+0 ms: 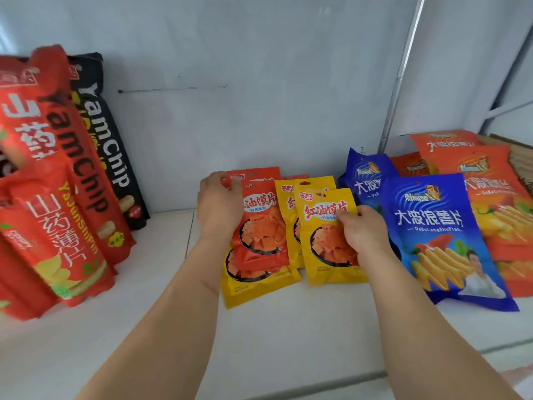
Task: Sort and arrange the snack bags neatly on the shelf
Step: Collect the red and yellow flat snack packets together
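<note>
Both our forearms reach forward over the white shelf (161, 327) toward the small bags in the middle. Left hand (220, 206), palm down, holds the upper left edge of the small red bag (264, 226), fingers curled over its top corner. Right hand (362, 229) pinches the front yellow bag (324, 241) at its right edge, thumb on the printed face.

Small red bag: long axis runs front to back, top toward the back wall, lying on a lower yellow bag (253, 287) that sticks out toward us. Front yellow bag: same orientation, top tilted slightly left. Another yellow bag (288, 203) sits between the two, mostly covered.

Right of these, the blue bags (441, 235) lie flat, tops toward the wall, fanned a bit clockwise; orange bags (496, 197) sit beyond them. Far left: red yam chip bags (57, 215) and a black yam chip bag (115, 145) lean upright against the wall, tilted left.
</note>
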The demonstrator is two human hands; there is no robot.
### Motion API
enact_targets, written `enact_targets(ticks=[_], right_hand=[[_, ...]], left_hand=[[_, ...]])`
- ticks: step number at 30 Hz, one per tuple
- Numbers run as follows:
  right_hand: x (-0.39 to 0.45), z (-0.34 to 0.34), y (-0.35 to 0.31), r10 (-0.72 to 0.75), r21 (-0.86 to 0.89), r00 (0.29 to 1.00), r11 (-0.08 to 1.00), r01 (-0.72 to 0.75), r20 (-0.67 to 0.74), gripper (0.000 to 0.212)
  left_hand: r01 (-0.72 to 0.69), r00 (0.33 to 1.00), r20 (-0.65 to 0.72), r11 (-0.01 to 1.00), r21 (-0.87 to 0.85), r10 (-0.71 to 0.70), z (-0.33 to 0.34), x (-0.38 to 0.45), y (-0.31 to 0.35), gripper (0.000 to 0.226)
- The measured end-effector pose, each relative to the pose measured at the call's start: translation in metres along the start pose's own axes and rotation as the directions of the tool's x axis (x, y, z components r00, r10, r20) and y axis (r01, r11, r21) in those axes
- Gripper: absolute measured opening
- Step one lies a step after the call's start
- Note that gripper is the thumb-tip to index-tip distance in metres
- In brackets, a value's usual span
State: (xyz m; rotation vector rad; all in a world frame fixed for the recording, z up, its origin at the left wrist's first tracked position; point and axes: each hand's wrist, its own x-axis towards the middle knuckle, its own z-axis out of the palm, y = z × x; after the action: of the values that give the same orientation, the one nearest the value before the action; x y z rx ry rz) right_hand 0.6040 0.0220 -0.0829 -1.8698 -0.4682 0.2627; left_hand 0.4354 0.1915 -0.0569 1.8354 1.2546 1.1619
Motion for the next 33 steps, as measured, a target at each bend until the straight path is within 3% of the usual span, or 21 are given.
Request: enact_targets(ticks=[4,8,14,23,33], right_hand=[[0.001,0.007,0.004,-0.092,-0.173,0.994,0.982,0.079,-0.065,0.041],[-0.002,0.012,0.005,-0.26,-0.284,0.961,0.932,0.224,-0.095,0.049],[-0.023,0.014,-0.002,-0.546,-0.534,0.837,0.699,0.476,0.032,0.036],[-0.08,0.037,0.004,-0.773,-0.519,0.571,0.379,0.766,0.278,0.016],[-0.143,0.072,-0.011,-0.784,-0.46,0.487,0.295,0.837,0.384,0.014]], left_hand=[[-0.153,0.975,-0.126,0.964,0.218,0.184,-0.006,-0.023,0.005,0.048],[-0.264,0.943,-0.099,0.897,0.355,0.317,-0.009,-0.04,0.002,0.038],[-0.467,0.835,0.002,0.709,0.528,0.55,-0.012,-0.077,-0.011,0.021],[-0.457,0.828,0.069,0.598,0.658,0.557,-0.054,-0.125,-0.04,0.018],[-0.408,0.829,0.015,0.587,0.7,0.559,-0.125,-0.15,-0.065,0.028]])
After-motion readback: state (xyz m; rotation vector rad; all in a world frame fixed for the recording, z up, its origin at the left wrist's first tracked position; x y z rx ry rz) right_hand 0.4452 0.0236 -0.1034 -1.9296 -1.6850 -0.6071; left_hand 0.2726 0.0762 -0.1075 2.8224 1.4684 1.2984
